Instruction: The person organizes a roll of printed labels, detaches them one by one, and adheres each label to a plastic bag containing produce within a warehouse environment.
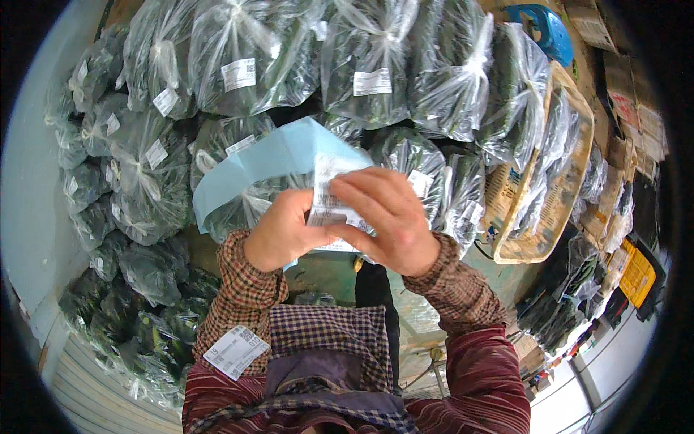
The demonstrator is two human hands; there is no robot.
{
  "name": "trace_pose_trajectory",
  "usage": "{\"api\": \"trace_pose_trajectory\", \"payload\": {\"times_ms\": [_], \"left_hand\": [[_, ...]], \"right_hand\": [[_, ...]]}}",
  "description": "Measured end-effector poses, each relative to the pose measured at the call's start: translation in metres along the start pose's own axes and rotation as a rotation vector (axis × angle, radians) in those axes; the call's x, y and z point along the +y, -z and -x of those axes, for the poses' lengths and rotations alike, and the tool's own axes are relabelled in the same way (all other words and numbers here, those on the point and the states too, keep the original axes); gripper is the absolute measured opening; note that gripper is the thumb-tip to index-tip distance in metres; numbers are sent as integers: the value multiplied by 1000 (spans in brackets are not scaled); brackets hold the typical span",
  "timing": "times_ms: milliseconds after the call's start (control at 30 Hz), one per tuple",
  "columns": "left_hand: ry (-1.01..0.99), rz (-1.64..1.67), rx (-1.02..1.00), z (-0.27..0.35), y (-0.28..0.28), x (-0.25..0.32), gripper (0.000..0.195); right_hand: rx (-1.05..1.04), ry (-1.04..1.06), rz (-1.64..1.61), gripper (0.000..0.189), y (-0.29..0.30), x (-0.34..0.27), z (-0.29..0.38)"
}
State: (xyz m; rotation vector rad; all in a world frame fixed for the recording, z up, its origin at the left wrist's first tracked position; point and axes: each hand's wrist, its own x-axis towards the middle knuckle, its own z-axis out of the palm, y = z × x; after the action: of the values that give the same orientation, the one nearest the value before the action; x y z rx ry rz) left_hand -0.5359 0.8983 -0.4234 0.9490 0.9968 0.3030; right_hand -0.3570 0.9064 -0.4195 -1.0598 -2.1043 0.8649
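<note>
My left hand (282,230) pinches the edge of white printed labels (328,187) on a light blue backing strip (255,157). The strip loops up and to the left over the bags. My right hand (393,219) is bent over the labels, its fingertips against them; they look slightly blurred. A loose white label (237,352) lies stuck on my left checked sleeve. Just beyond my hands stand tied clear plastic bags (368,59) of dark green produce, many with a white label (372,82). What lies under my palms is hidden.
More tied bags (154,184) are piled at the left. A dirty yellow plastic basket (564,217) holding bags stands at the right, with a blue plastic object (545,35) above it. Cardboard boxes (629,103) and a yellow crate (640,274) are at the far right.
</note>
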Motion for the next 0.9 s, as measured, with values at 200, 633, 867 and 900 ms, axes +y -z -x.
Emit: {"api": "trace_pose_trajectory", "payload": {"times_ms": [200,633,867,900], "left_hand": [[-207,-354,-103,-6,-34,3,26],[-61,295,-79,-37,-63,7,38],[-11,310,-23,-34,-78,9,30],[-11,304,-14,-34,-80,9,29]], "right_hand": [[-85,-159,-336,25,16,19,37],[290,-41,665,30,82,222,43],[100,-500,246,30,8,140,138],[333,-509,158,26,18,112,134]]}}
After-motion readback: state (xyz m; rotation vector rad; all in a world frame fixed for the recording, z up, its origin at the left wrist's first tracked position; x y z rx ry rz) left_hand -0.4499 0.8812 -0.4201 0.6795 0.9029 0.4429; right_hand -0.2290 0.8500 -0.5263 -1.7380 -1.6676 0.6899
